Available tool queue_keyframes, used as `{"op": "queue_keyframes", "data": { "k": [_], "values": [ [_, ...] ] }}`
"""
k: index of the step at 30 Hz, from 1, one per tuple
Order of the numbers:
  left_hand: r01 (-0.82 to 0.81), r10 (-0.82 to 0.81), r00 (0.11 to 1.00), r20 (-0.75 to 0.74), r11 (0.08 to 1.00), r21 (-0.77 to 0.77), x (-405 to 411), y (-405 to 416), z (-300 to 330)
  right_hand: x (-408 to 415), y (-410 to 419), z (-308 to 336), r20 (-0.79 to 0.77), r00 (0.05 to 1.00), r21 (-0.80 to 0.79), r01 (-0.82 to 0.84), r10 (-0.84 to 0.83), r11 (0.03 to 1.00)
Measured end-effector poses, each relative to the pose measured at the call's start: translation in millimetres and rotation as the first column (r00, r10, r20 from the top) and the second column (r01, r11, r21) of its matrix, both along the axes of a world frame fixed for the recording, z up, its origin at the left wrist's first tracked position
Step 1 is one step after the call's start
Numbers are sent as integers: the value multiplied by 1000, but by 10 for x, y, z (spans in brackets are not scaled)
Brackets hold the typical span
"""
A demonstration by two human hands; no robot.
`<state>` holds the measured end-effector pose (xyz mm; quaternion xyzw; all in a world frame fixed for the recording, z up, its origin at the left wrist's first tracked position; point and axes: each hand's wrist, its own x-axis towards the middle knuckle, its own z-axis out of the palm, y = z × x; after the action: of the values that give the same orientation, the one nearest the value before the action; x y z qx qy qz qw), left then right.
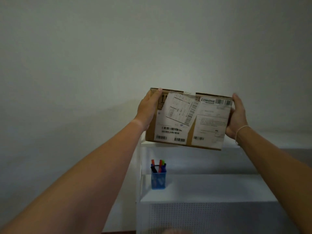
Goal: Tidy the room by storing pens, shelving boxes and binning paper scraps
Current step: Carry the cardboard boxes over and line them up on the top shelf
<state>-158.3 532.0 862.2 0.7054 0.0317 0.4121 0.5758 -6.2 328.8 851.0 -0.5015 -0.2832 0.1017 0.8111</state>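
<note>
A brown cardboard box [189,119] covered in white shipping labels is held up at the top of a white shelf unit [211,183]. My left hand [148,109] grips its left end and my right hand [238,115] grips its right end. The box tilts slightly, with its lower edge at the top shelf's front edge [168,144]. One shelf lower stands a blue mesh pen holder [158,180] with several coloured pens [160,165] in it.
A plain white wall fills the background. The shelf unit has a perforated white front panel [211,218] below the pen shelf. Dark floor shows at the bottom left of the unit.
</note>
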Motion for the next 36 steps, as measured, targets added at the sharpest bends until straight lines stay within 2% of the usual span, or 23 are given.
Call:
{"op": "queue_keyframes", "data": {
  "k": [5, 9, 12, 18, 22, 27, 30, 32, 36],
  "values": [
    [-60, 61, 998, -17, 998, 8, -58, 286, -191, 81, 407, -110, -16, 1000, -16, -16, 15, 1000],
    [-153, 165, 978, -129, 984, 94, -13, 462, -404, 156, 565, -188, 3, 1000, -86, -5, 6, 996],
    [-137, 156, 971, -179, 984, 113, 36, 554, -522, 245, 652, -323, 25, 997, -109, 72, -70, 991],
    [-148, 163, 976, -145, 983, 110, 169, 626, -590, 263, 783, -363, 72, 969, -204, 248, -238, 947],
    [-177, 191, 971, -145, 979, 104, 242, 668, -588, 295, 826, -335, 98, 958, -300, 286, -268, 910],
    [-88, 89, 985, -147, 996, 16, 334, 726, -558, 428, 878, -292, 169, 922, -365, 386, -347, 847],
    [-107, 108, 988, -108, 994, 10, 369, 715, -588, 500, 889, -280, 231, 892, -395, 450, -388, 801],
    [-125, 125, 989, -84, 992, 5, 395, 686, -610, 534, 882, -291, 225, 896, -391, 442, -382, 807],
    [-254, 253, 966, -45, 967, -15, 390, 597, -522, 514, 760, -323, 117, 950, -339, 313, -290, 887]
  ]
}}
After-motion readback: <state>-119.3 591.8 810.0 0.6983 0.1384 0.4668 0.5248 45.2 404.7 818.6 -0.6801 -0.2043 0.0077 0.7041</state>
